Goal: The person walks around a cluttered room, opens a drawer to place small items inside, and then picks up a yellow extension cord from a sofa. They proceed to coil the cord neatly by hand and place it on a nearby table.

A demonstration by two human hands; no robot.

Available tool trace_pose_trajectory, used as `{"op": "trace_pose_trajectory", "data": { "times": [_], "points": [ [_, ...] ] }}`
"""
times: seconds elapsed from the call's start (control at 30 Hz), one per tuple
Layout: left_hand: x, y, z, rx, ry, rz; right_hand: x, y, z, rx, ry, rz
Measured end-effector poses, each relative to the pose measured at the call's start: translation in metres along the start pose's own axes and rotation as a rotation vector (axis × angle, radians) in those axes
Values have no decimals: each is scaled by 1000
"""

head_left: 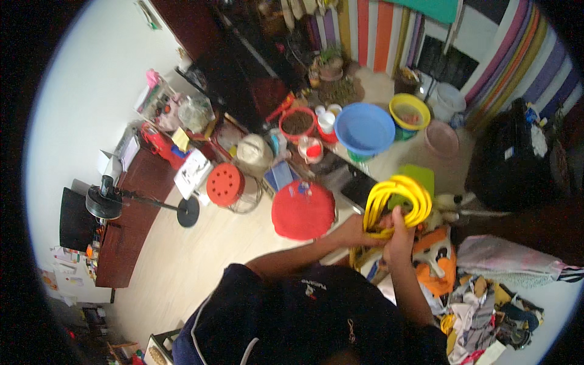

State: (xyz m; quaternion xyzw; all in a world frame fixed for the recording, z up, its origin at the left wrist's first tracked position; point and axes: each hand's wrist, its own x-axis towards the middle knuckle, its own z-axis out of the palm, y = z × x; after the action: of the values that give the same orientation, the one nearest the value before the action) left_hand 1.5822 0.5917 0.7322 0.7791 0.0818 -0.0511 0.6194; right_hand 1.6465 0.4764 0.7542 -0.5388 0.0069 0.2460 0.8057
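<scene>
A coil of thick yellow cord or tubing [394,188], wound in several loops, is held up in front of my body, right of the picture's middle. My left hand [358,231] closes on the lower left of the loops. My right hand [399,238] grips the bottom of the coil, its thumb pointing up along the loops. Some fingers of both hands are hidden behind the coil and each other. More yellow strand shows below the hands, and I cannot tell where it ends. Behind the loops is a bright green plastic piece [420,177].
A round red cushion [303,210] and a red-topped stool [225,184] are left of my hands. Beyond stand a blue basin [365,128], a yellow basin [401,100] and a red pot of soil [298,123]. Piled clothes [477,316] lie at the right.
</scene>
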Motion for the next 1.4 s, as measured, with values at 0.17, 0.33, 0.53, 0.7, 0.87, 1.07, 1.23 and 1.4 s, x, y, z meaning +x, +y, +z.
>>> {"op": "trace_pose_trajectory", "data": {
  "times": [0.17, 0.33, 0.53, 0.7, 0.87, 1.07, 1.23, 1.4],
  "points": [
    [16, -26, 5, -558, -117, 121, 6, -13, -1, 196, 55, 62],
    [14, -30, 14, -567, -365, 157, 12, -28, -21, 371, -63, 50],
    [18, -66, 43, -449, -336, -23, 22, -18, -38, 419, 121, 109],
    [26, -65, 56, -491, -356, 15, 23, -27, -45, 370, 152, 119],
    [20, -32, 53, -584, -376, -36, 20, -30, -52, 318, 78, 133],
    [18, -19, 60, -685, -430, -63, 12, -31, -66, 234, 1, 54],
    [29, -54, 74, -672, -433, 27, 8, -22, -70, 61, 30, 25],
    [26, -37, 71, -662, -422, -151, -5, -2, -91, 92, 17, 50]
  ]
}}
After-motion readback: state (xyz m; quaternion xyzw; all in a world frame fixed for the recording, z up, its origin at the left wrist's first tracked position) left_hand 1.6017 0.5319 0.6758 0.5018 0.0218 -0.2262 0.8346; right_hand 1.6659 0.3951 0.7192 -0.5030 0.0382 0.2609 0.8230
